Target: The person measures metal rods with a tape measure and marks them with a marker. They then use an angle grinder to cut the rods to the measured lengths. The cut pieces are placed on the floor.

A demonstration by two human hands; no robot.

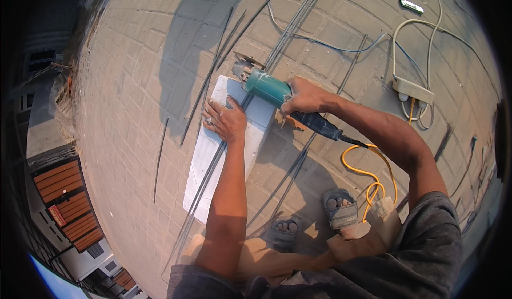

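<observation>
My right hand (302,95) grips a green angle grinder (265,87) with a black rear handle and cord. Its metal disc guard and blade (242,67) sit over the top end of a white rectangular block (256,128). Long thin metal rods (210,168) lie lengthwise across the block and continue beyond both its ends. My left hand (224,117) presses down on the rods on the block, its fingers bent over them, just lower left of the grinder head. Whether the blade touches a rod I cannot tell.
Loose rods (218,53) lie around on the paving (133,112). A power strip (412,91), yellow cord (373,181) and pale cables lie at right, a small shiny object (410,5) at top. My sandalled feet (341,208) are below; an orange slatted gate (66,197) stands at left.
</observation>
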